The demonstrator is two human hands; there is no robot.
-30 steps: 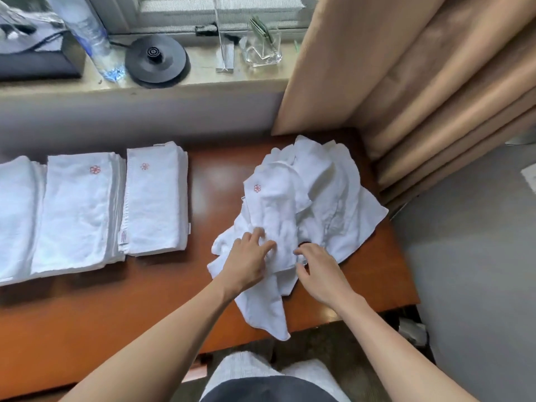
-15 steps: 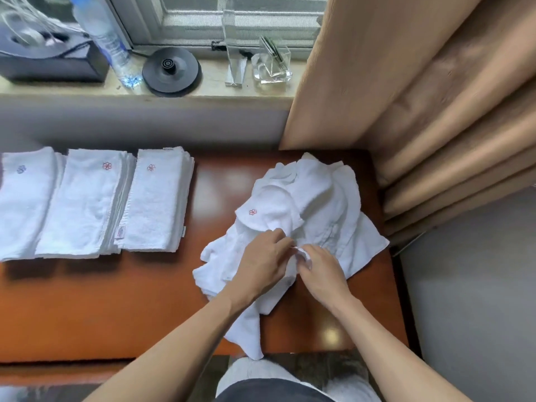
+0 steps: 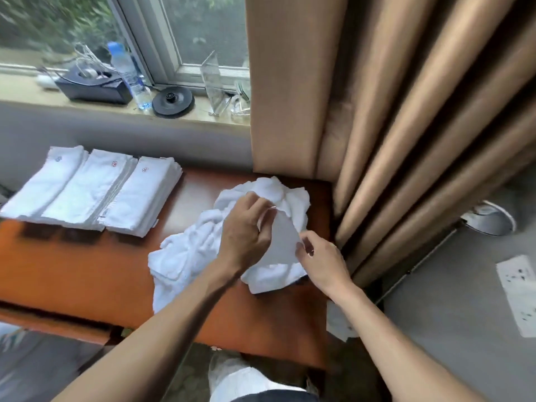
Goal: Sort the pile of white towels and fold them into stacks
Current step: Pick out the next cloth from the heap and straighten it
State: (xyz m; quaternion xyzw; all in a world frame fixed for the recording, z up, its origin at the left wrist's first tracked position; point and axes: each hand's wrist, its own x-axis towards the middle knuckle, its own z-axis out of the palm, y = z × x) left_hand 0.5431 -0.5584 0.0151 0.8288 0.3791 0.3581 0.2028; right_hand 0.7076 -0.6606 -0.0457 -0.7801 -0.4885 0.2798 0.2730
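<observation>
A crumpled pile of white towels (image 3: 197, 245) lies on the right half of the brown table (image 3: 87, 265). From the pile one towel (image 3: 280, 242) is lifted by its edge. My left hand (image 3: 246, 230) pinches that edge at the top, and my right hand (image 3: 322, 259) pinches it lower on the right. Three stacks of folded white towels (image 3: 95, 192) lie side by side at the table's back left, each with a small embroidered mark.
Tan curtains (image 3: 377, 111) hang right behind the pile at the table's right end. On the windowsill stand a water bottle (image 3: 130, 76), a black box (image 3: 92, 85), a black round base (image 3: 173, 101) and clear stands. A white paper (image 3: 519, 291) lies on the grey floor.
My hands went from resting on the pile to pinching one towel's edge and lifting it, moving slightly apart. The view has tilted up toward the window.
</observation>
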